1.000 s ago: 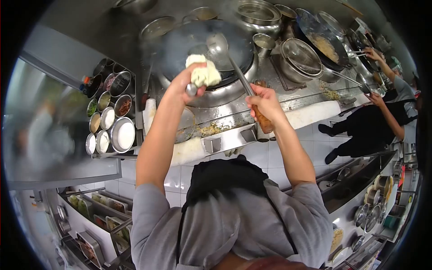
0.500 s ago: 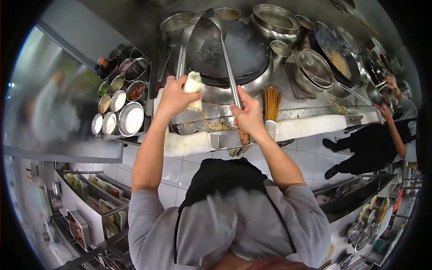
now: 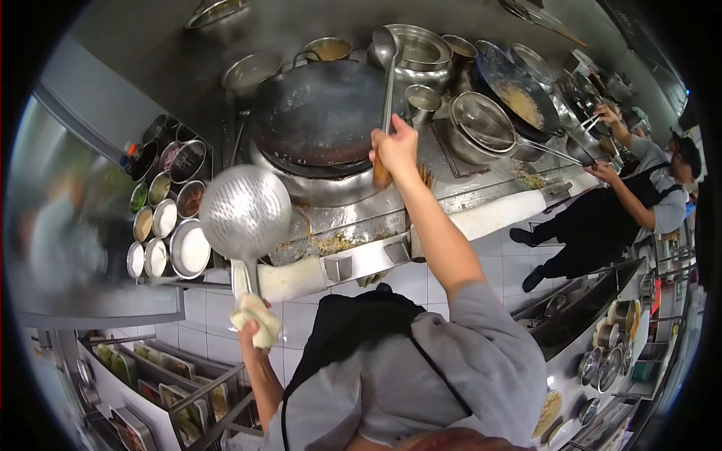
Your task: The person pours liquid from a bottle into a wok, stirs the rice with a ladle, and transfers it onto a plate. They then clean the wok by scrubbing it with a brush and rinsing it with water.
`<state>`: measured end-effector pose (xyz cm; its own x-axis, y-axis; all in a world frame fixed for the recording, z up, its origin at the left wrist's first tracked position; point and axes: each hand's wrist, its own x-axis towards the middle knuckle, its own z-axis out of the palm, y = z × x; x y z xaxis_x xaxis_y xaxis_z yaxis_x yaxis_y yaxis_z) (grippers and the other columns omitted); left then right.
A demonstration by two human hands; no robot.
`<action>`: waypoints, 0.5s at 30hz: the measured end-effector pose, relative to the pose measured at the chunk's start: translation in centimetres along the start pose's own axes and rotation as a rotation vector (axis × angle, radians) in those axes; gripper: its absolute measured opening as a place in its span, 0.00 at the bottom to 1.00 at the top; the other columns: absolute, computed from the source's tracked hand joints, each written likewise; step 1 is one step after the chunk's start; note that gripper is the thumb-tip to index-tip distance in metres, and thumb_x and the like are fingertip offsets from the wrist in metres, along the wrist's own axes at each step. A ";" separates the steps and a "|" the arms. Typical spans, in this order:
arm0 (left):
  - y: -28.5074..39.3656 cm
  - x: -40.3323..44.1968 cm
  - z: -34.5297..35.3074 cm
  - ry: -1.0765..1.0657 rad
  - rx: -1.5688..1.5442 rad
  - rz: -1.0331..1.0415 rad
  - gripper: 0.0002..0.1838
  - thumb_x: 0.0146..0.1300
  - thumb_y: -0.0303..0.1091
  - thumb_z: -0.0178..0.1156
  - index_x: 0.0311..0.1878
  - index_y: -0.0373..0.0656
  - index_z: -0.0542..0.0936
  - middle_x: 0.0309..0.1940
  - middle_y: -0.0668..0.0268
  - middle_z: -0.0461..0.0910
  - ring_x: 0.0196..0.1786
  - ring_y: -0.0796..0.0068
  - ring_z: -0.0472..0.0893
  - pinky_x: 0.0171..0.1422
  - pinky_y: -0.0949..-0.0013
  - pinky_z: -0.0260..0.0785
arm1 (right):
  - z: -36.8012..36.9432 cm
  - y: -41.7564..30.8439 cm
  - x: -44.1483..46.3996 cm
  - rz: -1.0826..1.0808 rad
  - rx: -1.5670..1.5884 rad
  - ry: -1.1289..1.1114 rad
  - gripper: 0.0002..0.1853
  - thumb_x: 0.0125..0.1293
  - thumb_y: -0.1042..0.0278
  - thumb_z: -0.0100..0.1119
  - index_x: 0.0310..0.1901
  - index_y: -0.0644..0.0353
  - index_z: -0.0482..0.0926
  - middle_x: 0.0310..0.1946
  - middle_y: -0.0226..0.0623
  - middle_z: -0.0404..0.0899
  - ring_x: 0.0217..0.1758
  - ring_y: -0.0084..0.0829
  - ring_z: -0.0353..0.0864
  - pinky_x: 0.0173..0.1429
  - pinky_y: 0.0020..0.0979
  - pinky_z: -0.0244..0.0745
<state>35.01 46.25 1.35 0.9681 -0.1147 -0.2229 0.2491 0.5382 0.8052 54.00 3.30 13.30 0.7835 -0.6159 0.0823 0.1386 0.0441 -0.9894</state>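
Note:
My left hand [image 3: 252, 336], low at the left by my body, is closed around a pale folded cloth [image 3: 257, 316] wrapped on the handle of a perforated metal strainer [image 3: 246, 212]. The strainer's round bowl hangs over the counter's front edge, in front of the seasoning containers. My right hand [image 3: 394, 152] grips a long steel ladle [image 3: 389, 86] near its wooden handle end. The ladle's bowl points away from me, above the back right of a large dark wok [image 3: 320, 113]. Some steam rises from the wok.
Bowls of seasonings [image 3: 192, 249] stand at the left. On the right are a strainer over a pot [image 3: 485, 124] and a second wok [image 3: 519, 101] with food in it. A bamboo brush [image 3: 426, 177] is partly hidden behind my right arm. A co-worker [image 3: 632, 192] stands far right.
My left hand has swung the strainer from over the wok down and left toward my body. My right hand has raised the ladle away from me. The view has shifted slightly right.

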 end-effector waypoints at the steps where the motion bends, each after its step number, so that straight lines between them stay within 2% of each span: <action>1: -0.6 -0.3 -1.1 0.001 -0.012 -0.025 0.42 0.50 0.47 0.71 0.65 0.38 0.67 0.50 0.51 0.78 0.41 0.65 0.82 0.40 0.66 0.81 | 0.8 0.1 2.8 -0.026 -0.047 0.021 0.26 0.57 0.80 0.58 0.60 0.74 0.71 0.19 0.35 0.76 0.14 0.27 0.75 0.19 0.30 0.70; 3: -2.4 -0.1 -3.5 0.002 -0.041 -0.066 0.42 0.50 0.49 0.72 0.65 0.38 0.67 0.48 0.50 0.78 0.38 0.65 0.82 0.35 0.68 0.80 | 2.2 0.6 8.8 -0.093 -0.165 0.118 0.17 0.56 0.79 0.57 0.48 0.74 0.76 0.20 0.41 0.78 0.15 0.32 0.79 0.22 0.33 0.74; 5: -2.1 -0.2 -4.7 -0.003 -0.063 -0.118 0.43 0.46 0.48 0.72 0.64 0.38 0.68 0.47 0.51 0.79 0.39 0.65 0.82 0.37 0.65 0.80 | 3.7 1.2 13.8 -0.167 -0.302 0.267 0.10 0.55 0.76 0.57 0.38 0.73 0.79 0.23 0.47 0.81 0.17 0.37 0.82 0.26 0.36 0.77; 6: -1.8 0.0 -4.9 -0.004 -0.074 -0.141 0.43 0.44 0.47 0.72 0.63 0.37 0.69 0.47 0.51 0.79 0.39 0.64 0.81 0.38 0.63 0.80 | 3.9 -0.5 14.6 -0.078 -0.378 0.303 0.14 0.51 0.72 0.57 0.38 0.72 0.79 0.25 0.57 0.83 0.35 0.55 0.86 0.50 0.44 0.79; 8: -0.5 -0.2 -5.0 0.009 -0.102 -0.204 0.43 0.44 0.46 0.72 0.62 0.35 0.69 0.46 0.49 0.79 0.38 0.63 0.82 0.37 0.63 0.79 | 4.1 0.1 19.2 -0.084 -0.559 0.437 0.15 0.51 0.70 0.59 0.37 0.73 0.81 0.35 0.62 0.84 0.45 0.56 0.85 0.55 0.45 0.77; 10: 1.0 -0.2 -6.3 0.009 -0.086 -0.271 0.41 0.44 0.43 0.72 0.62 0.34 0.70 0.46 0.50 0.80 0.38 0.63 0.82 0.38 0.63 0.79 | 3.8 -1.5 20.9 -0.054 -0.614 0.447 0.16 0.51 0.68 0.60 0.38 0.73 0.83 0.42 0.63 0.83 0.52 0.57 0.83 0.57 0.46 0.76; 12: 2.3 0.0 -8.0 0.082 0.059 -0.299 0.40 0.44 0.40 0.72 0.62 0.33 0.70 0.45 0.51 0.81 0.39 0.62 0.83 0.39 0.64 0.79 | 3.2 -1.5 23.8 0.006 -0.612 0.454 0.17 0.51 0.68 0.61 0.38 0.74 0.83 0.42 0.63 0.83 0.52 0.57 0.83 0.59 0.46 0.75; 14: 3.9 0.4 -8.5 0.165 0.289 -0.306 0.40 0.44 0.38 0.72 0.61 0.32 0.70 0.44 0.52 0.81 0.39 0.61 0.83 0.40 0.64 0.79 | 2.3 0.6 28.0 0.044 -0.588 0.456 0.18 0.52 0.69 0.61 0.40 0.76 0.83 0.40 0.62 0.84 0.47 0.53 0.86 0.53 0.43 0.79; 15: 4.8 0.5 -8.4 0.210 0.446 -0.296 0.40 0.44 0.38 0.72 0.61 0.32 0.70 0.44 0.52 0.82 0.40 0.60 0.84 0.41 0.63 0.79 | 2.2 -1.4 27.0 0.171 -0.452 0.384 0.10 0.53 0.74 0.60 0.33 0.74 0.81 0.31 0.55 0.85 0.31 0.47 0.87 0.38 0.41 0.82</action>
<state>36.49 55.75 0.50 0.8403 -0.0145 -0.5419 0.5405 0.0990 0.8355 76.34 -11.65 17.21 0.4864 -0.8724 -0.0477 -0.3060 -0.1190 -0.9445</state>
